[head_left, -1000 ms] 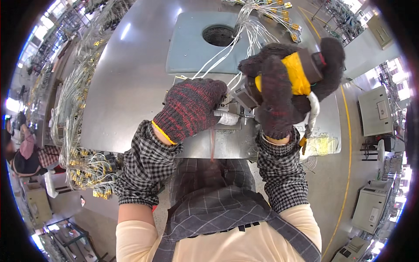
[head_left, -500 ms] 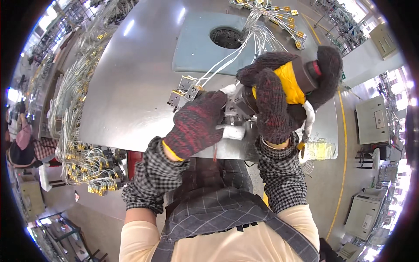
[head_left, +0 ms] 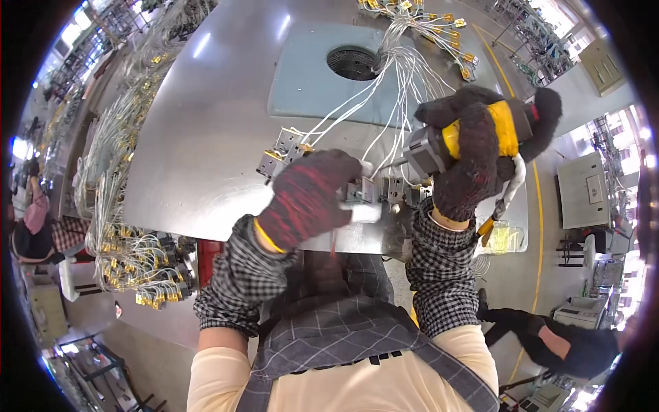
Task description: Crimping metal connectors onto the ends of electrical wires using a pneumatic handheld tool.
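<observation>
While the left hand [head_left: 310, 200], in a dark red knit glove, closes its fingers around a small grey switch block [head_left: 360, 193] at the near edge of the metal table [head_left: 199, 158], the right hand [head_left: 473, 159], in a dark glove, is wrapped tight around the yellow-and-grey power screwdriver [head_left: 453, 141]. That tool lies level, its grey nose aimed toward the left hand and ending just short of the block held there. Thin white wires [head_left: 395, 82] run from the block away over a grey mat [head_left: 309, 89], past its round hole [head_left: 351, 62]. Two more switch blocks [head_left: 281, 152] sit just beyond the left hand's knuckles, and others [head_left: 401, 192] lie under the right wrist. Bundles of wired connectors [head_left: 130, 261] hang well off to the left hand's outer side.
</observation>
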### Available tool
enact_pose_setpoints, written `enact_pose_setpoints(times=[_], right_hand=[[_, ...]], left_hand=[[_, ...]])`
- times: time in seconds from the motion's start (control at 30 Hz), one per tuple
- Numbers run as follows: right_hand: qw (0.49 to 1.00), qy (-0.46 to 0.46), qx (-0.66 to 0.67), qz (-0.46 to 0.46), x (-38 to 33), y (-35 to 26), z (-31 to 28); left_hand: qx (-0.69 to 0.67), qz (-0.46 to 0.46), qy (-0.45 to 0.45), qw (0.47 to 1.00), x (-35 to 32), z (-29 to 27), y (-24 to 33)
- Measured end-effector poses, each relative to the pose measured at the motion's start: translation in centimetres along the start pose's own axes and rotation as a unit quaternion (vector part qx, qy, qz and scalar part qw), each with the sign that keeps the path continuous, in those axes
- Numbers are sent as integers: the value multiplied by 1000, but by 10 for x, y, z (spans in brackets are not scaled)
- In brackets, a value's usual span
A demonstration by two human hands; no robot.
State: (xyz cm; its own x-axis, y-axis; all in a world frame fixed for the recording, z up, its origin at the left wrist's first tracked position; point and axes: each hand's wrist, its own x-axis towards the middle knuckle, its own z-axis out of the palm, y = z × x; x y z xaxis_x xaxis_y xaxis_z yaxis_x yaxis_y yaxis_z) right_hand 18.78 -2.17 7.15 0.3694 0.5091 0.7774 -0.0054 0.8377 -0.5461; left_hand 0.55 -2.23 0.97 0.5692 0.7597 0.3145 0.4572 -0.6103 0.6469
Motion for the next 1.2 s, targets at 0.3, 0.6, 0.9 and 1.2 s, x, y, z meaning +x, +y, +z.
enact_pose_setpoints(times=[0.3,0.6,0.9,1.2], right_hand=[[963,-194,-188,9,-9,22,-25],[997,-13,33,73,-3,9,-5],[995,-80,-48,-35,-16,14,-9],[886,-346,32,306,-60,98,8]], left_hand=[[-104,33,-17,994,13,-31,-55],[56,8,-35,998,27,-24,-15],[110,-8,-42,993,19,-9,-17],[43,43,61,996,6,-15,-72]])
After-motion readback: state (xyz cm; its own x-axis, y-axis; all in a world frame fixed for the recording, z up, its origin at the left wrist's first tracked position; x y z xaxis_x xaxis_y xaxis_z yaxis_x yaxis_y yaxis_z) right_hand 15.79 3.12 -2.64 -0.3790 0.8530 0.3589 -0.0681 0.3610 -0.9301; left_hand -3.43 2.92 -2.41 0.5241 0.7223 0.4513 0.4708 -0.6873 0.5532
